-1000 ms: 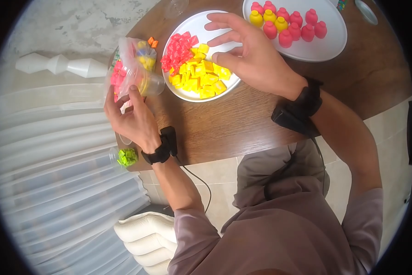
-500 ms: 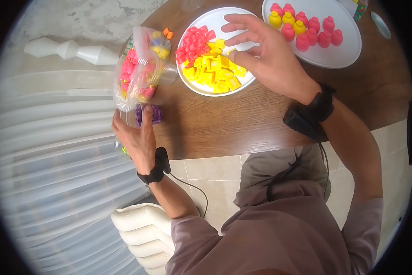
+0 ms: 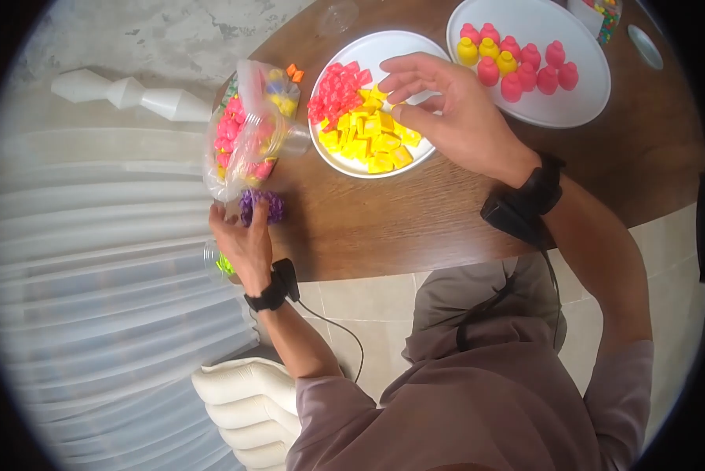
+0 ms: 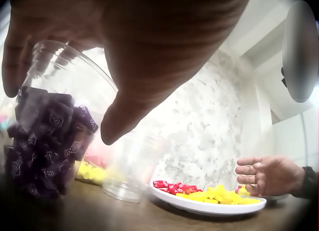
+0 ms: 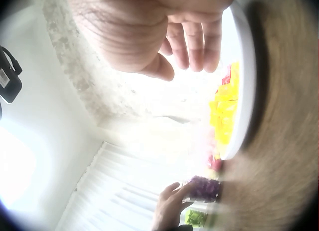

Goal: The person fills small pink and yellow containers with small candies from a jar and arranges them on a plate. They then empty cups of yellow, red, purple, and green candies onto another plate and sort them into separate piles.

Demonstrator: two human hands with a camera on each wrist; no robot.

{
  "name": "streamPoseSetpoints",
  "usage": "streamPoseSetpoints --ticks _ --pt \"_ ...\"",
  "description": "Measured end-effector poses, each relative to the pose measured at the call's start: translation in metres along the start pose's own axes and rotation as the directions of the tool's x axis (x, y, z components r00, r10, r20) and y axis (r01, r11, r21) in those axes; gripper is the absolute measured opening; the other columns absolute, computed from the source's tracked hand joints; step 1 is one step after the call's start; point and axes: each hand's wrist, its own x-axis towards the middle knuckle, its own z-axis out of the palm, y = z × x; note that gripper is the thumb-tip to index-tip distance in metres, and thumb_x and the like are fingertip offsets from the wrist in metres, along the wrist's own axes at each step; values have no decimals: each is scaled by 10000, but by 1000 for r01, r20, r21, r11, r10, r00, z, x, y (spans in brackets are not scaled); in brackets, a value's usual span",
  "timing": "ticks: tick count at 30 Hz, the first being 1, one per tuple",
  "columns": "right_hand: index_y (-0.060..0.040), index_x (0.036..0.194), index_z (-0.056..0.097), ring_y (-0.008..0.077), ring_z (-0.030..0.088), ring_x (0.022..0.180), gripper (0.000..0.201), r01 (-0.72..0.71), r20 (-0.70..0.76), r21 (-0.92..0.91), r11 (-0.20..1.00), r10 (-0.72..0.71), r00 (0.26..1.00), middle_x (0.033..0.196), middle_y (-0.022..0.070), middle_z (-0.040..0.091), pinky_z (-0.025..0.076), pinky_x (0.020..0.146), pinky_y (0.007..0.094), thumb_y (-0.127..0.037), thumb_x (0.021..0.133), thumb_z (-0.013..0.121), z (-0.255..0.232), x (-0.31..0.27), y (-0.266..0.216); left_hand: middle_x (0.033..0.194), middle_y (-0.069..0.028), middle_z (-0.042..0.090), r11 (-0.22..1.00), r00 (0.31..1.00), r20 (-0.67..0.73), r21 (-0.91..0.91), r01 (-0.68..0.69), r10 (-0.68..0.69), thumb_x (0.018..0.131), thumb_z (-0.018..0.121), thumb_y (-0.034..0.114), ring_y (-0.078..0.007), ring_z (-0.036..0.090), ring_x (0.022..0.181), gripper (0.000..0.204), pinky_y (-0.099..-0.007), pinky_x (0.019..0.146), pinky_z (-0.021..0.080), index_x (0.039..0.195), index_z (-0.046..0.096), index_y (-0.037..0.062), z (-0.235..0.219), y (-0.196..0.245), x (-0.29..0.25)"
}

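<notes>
My left hand is at a clear plastic cup filled with purple wrapped candies. Its thumb lies along one side of the cup and its fingers along the other, just under the rim. Over the edge of a white plate hovers my right hand, its fingers loosely bent and holding nothing. On that plate lie red wrapped candies and yellow wrapped candies. Beside the left hand stands a cup with green candies, partly hidden by that hand.
Past the purple candies lies a clear bag of pink and yellow pieces, with an empty clear cup beside it. A second white plate bears pink and yellow small bottle-shaped pieces. Orange pieces sit near the far edge.
My left hand has moved from the clear bag down to the cup of purple candies, which it now grips. The right hand stays over the candy plate. The head view has shifted slightly.
</notes>
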Motion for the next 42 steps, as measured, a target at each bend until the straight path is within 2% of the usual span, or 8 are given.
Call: streamPoseSetpoints --ticks 9,11,15,18,25,28,33,42 --pt "41 1262 616 172 673 995 421 -35 70 79 996 30 997 1099 138 715 548 817 304 -36 852 675 1 -1 0 1370 -193 542 962 987 74 -245 -123 146 790 845 135 -262 562 1174 852 -376 954 518 1488 386 -36 -32 67 -48" --pt "42 1260 622 167 656 1019 393 -99 185 164 981 68 980 1096 126 711 534 860 305 -97 900 695 0 -2 -11 1367 -168 550 807 961 109 -571 -150 256 724 887 121 -231 565 1154 926 -355 947 486 1495 389 0 -29 88 -53" --pt "40 1295 601 158 636 1063 429 -197 300 237 951 121 946 1153 114 691 509 932 308 -178 941 710 2 -3 -21 1361 -166 553 605 917 84 -774 -187 391 735 888 118 -226 556 1180 909 -361 960 489 1488 392 -4 -2 134 -45" --pt "30 1381 518 140 616 1112 573 -227 322 490 841 67 944 1253 97 645 484 996 309 -227 927 755 4 -1 -23 1358 -174 552 488 906 176 -872 -38 384 753 890 138 -228 549 1202 903 -370 983 488 1483 385 -27 25 162 -32" --pt "43 1359 495 146 626 1087 653 -146 124 279 949 115 986 1203 94 643 515 944 309 -174 840 827 -2 5 -21 1385 -204 543 351 890 157 -936 -5 429 888 798 323 -243 540 1241 825 -369 1004 480 1472 372 -74 74 171 -18" --pt "54 1355 491 164 626 1096 704 -106 -4 66 992 107 994 1216 119 633 517 947 318 -230 814 842 -1 4 -16 1286 -201 641 333 936 50 -940 -73 347 1026 587 431 -218 604 1159 626 -339 978 488 1387 509 -74 88 147 -7" --pt "72 1373 472 210 632 1101 760 -161 -93 -181 970 146 985 1220 164 626 513 955 330 -299 816 831 -3 7 -21 1134 -163 722 261 982 79 -965 32 172 1040 574 410 -182 664 1049 518 -311 949 501 1244 642 -62 88 128 2" --pt "117 1293 536 271 638 1105 707 -235 -156 -337 912 192 969 1199 233 633 513 934 363 -357 844 808 -8 7 -6 1162 -171 714 455 912 216 -890 36 349 1061 461 503 -221 649 1117 626 -353 1033 453 1200 691 -63 81 139 -14"
